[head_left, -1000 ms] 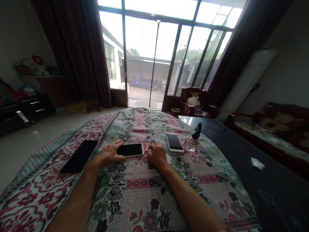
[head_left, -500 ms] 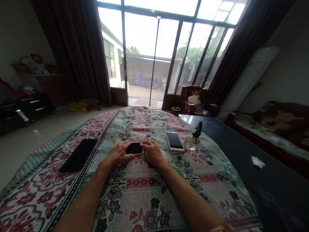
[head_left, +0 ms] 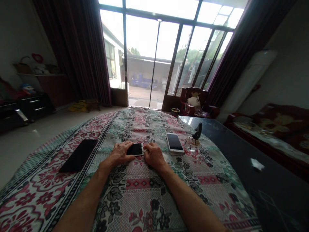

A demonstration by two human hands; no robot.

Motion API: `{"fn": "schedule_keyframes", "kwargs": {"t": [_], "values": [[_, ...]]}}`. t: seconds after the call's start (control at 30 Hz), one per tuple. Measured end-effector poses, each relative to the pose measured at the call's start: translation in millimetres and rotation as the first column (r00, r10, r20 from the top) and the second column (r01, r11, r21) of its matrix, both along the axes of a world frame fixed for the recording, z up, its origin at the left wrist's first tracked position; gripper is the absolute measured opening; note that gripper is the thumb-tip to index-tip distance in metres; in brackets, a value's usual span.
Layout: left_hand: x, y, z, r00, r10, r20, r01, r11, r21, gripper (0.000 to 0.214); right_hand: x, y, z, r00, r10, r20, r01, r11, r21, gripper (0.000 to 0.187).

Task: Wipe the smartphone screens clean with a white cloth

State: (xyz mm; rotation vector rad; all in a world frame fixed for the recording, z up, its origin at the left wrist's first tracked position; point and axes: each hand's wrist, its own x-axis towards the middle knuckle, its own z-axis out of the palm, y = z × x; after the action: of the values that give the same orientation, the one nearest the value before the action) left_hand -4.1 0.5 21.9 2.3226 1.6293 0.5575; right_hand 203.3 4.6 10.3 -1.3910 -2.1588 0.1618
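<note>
A white-edged smartphone [head_left: 135,149] with a dark screen lies sideways near the middle of the cloth-covered table. My left hand [head_left: 121,152] grips its left end, thumb along the near edge and fingers along the far edge. At the phone's right end is my right hand [head_left: 154,155], its fingers curled together. A small whitish bit shows at those fingertips, too small to name. To the right lies a stack of white smartphones [head_left: 175,142], the top one screen up. Beside the stack stands a clear spray bottle [head_left: 192,142] with a black trigger head.
A large black tablet-like slab [head_left: 79,155] lies on the patterned tablecloth [head_left: 145,199] at the left. Against the table's right side is a dark glossy surface [head_left: 241,154] bearing a white crumpled piece [head_left: 257,164]. Wooden seats stand beyond it; glass doors are ahead.
My right hand's fingers have drawn back from over the phone's screen to its right edge and curled in more. The left hand keeps its hold.
</note>
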Motion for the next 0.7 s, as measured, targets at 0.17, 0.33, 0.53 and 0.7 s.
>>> {"fn": "schedule_keyframes", "kwargs": {"t": [0.17,0.33,0.53,0.7], "values": [[2,-1,7.9,0.999,-0.044,-0.019,0.045,0.999,0.007,0.054,4,4,1.4,1.0,0.017,0.002,-0.017,0.999,-0.047,0.021],[0,-3,14.1,0.997,-0.019,0.075,0.021,0.999,-0.031,0.053,6,12,-4.0,0.986,-0.032,-0.162,0.026,0.999,-0.035,0.025],[-12,-4,21.9,0.904,0.052,0.424,0.024,0.985,-0.173,0.071,6,16,-0.9,0.829,-0.1,-0.55,0.047,0.993,-0.11,0.027],[-16,-7,31.6,0.827,0.083,0.556,0.078,0.963,-0.26,0.074,-1,16,6.6,0.547,-0.129,-0.827,-0.191,0.943,-0.273,0.028]]}}
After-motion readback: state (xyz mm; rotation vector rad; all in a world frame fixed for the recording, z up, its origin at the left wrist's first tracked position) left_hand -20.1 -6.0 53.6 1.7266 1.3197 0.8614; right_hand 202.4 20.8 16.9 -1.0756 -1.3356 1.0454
